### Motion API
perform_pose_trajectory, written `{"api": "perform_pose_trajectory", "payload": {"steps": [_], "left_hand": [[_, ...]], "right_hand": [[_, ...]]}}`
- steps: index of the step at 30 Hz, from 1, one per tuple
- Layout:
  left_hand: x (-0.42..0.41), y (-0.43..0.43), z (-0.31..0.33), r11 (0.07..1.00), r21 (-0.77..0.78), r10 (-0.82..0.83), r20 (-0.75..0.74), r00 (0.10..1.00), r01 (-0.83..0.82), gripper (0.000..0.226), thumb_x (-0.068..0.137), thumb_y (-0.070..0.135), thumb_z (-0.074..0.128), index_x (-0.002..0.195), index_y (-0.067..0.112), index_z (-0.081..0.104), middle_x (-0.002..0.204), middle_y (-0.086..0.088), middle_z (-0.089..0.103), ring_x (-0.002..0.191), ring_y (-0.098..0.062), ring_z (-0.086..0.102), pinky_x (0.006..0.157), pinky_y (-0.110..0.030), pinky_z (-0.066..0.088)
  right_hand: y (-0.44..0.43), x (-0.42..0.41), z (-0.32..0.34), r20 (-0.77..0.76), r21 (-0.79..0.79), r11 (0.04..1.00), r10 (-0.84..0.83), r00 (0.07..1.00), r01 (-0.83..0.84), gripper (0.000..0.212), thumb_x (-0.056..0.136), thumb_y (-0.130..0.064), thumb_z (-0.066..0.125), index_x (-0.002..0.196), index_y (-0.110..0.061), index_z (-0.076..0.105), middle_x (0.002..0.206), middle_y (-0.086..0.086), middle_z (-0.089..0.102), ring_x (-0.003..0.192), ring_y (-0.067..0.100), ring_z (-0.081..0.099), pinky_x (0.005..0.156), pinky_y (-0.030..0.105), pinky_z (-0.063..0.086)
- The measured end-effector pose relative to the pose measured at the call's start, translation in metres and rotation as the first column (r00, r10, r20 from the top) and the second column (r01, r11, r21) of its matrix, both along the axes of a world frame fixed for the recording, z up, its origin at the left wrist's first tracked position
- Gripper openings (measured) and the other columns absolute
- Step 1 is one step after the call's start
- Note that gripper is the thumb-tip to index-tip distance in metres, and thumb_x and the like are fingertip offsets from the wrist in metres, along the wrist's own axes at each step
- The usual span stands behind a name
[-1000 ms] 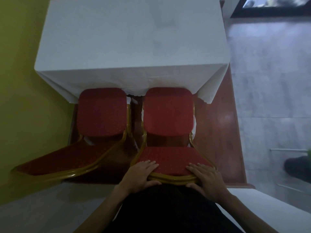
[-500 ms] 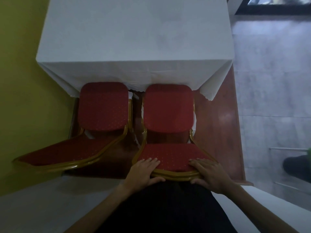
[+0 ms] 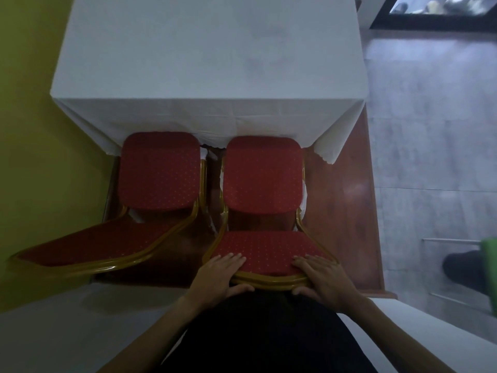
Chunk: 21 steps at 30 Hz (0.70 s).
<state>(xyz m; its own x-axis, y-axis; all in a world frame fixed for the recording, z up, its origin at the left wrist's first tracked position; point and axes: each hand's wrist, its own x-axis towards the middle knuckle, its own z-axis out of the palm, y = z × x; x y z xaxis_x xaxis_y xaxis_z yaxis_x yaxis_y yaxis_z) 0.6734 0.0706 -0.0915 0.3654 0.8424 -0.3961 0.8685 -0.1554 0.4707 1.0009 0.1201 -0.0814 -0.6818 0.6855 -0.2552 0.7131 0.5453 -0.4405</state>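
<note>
The red chair stands at the white-clothed desk, seat front meeting the cloth's hem, about level with the neighbouring chair. The left grip and right grip both clasp its backrest top. Tucking in looks nearly finished, with only letting go left.

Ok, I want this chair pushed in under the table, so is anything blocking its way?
Nothing solid shows. The left hand and right hand grip the right-hand chair by its backrest; its seat front meets the hanging tablecloth, which should only brush it. The left-hand chair stands beside it, apart. Under the table is hidden.
</note>
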Motion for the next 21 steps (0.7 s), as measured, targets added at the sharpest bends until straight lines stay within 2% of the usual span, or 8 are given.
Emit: {"api": "perform_pose_trajectory", "payload": {"steps": [4,7,13,21], "left_hand": [[0.0,-0.001,0.0,1.0,0.022,0.014,0.013,1.0,-0.014,0.089,0.085,0.085,0.035,0.143,0.02,0.051,0.145,0.002,0.051,0.134,-0.015,0.047,0.112,-0.038,0.033],[0.0,0.002,0.001,1.0,0.012,0.012,0.007,1.0,-0.012,0.09,0.084,0.086,0.033,0.143,0.02,0.051,0.146,0.002,0.05,0.135,-0.015,0.047,0.113,-0.038,0.031],[-0.006,0.009,0.002,0.999,-0.05,0.014,-0.009,1.0,-0.014,0.098,0.08,0.091,0.025,0.151,0.025,0.038,0.155,0.008,0.037,0.143,-0.01,0.033,0.116,-0.029,0.016],[-0.008,0.01,0.004,0.998,-0.057,0.021,-0.004,1.0,-0.021,0.099,0.078,0.093,0.024,0.151,0.027,0.036,0.156,0.01,0.035,0.143,-0.007,0.03,0.116,-0.026,0.014]], "right_hand": [[0.0,0.001,-0.003,-0.005,0.005,1.0,0.001,1.0,-0.001,0.071,0.091,-0.078,0.038,0.134,-0.023,0.056,0.136,0.0,0.062,0.12,0.025,0.062,0.099,0.047,0.049],[0.005,0.0,-0.001,-0.025,0.054,0.998,0.028,0.999,-0.026,0.072,0.092,-0.077,0.038,0.13,-0.02,0.059,0.131,0.0,0.065,0.115,0.023,0.065,0.095,0.042,0.052],[0.013,-0.005,-0.002,-0.057,0.1,0.993,0.06,0.997,-0.054,0.072,0.092,-0.076,0.038,0.125,-0.016,0.061,0.124,0.001,0.068,0.108,0.02,0.067,0.091,0.035,0.053],[0.013,-0.007,-0.001,-0.085,0.123,0.991,0.054,0.995,-0.043,0.07,0.093,-0.075,0.038,0.124,-0.017,0.06,0.123,0.0,0.068,0.107,0.02,0.067,0.09,0.036,0.054]]}}
